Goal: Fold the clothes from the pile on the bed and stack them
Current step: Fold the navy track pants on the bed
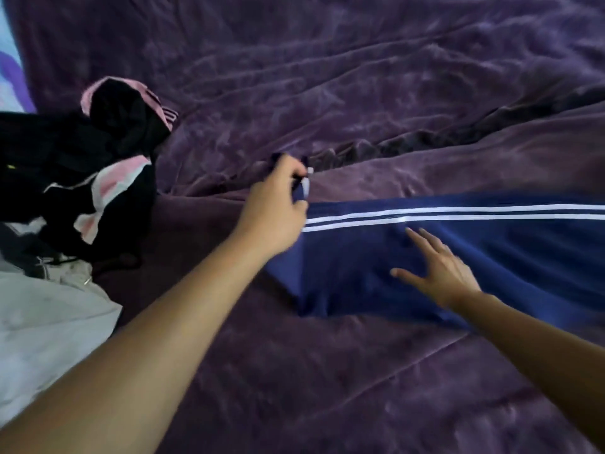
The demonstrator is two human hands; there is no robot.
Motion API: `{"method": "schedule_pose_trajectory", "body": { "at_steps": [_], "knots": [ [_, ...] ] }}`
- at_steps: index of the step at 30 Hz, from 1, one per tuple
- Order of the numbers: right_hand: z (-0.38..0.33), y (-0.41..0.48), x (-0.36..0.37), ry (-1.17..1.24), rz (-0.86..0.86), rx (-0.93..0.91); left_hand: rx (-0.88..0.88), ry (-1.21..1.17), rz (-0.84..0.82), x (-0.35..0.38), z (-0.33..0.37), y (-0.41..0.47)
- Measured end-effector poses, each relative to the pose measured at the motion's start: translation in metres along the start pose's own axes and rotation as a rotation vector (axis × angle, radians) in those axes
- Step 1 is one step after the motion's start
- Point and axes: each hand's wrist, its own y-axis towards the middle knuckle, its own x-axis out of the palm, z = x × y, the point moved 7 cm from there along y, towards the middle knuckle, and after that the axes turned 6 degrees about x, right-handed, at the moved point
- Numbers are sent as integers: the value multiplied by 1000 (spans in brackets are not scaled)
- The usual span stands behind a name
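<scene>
On the purple blanket (pixel 327 77), navy pants with white side stripes (pixel 491 250) lie spread toward the right. Left hand (pixel 278 204), arm stretched out, pinches their bunched end with curled fingers; right hand (pixel 438 273) lies flat, fingers splayed, on the fabric. Clothes pile (pixel 82 178) sits far left.

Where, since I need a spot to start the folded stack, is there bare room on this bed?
Free: the far blanket beyond the trousers, right of the pile; also the near blanket below the trousers. Crowded: the left edge, with the pile and a white cloth, and the middle, under the trousers, left hand and right hand.
</scene>
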Motion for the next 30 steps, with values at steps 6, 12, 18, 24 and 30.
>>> {"method": "schedule_pose_trajectory", "body": {
  "at_steps": [6, 12, 18, 24, 30],
  "knots": [
    [114, -27, -19, 56, 28, 167, 13, 193, -205, 164, 76, 5],
    [166, -38, 0, 107, -120, 51, -206, 557, -771, 312, 30, -69],
    [234, -30, -67, 197, 186, 68, -99, 669, -573, 334, 80, -61],
    [412, -3, -145, 50, 390, 446, 173, 622, -569, 418, 154, -59],
    [529, 17, -134, 467, 311, 731, 135, 777, -625, 474, 136, -68]
  ]
}}
